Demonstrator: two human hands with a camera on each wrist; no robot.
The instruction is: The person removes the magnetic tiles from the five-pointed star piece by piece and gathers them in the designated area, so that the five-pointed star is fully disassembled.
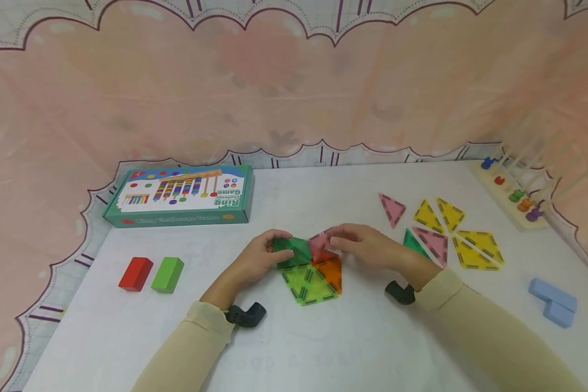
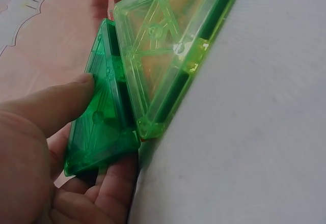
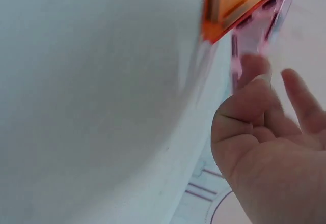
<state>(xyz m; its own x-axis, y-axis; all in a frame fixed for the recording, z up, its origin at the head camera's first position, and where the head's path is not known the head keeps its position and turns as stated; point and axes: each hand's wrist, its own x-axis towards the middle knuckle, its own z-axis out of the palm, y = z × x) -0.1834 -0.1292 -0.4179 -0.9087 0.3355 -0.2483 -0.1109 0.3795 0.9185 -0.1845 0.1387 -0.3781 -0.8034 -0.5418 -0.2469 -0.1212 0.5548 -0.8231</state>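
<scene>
A partial ring of translucent magnetic tiles lies on the white table in the middle of the head view. My left hand (image 1: 256, 258) grips a dark green triangular tile (image 2: 97, 109) on the ring's upper left, thumb on top and fingers beneath. Light green tiles (image 1: 307, 284) form the near side of the ring, beside the orange tile (image 1: 332, 270). My right hand (image 1: 367, 245) pinches a pink tile (image 1: 317, 244) by its outer part. In the right wrist view that pink tile (image 3: 250, 33) is tilted against the red-orange edge, thumb and index finger at its lower end.
Yellow triangular tiles (image 1: 480, 247), pink tiles (image 1: 432, 241) and a dark green tile (image 1: 414, 242) lie right. A pegged wooden stand (image 1: 512, 198) is behind them, a blue block (image 1: 553, 300) nearer. Left are a game box (image 1: 178, 196), a red block (image 1: 135, 274) and a green block (image 1: 167, 275).
</scene>
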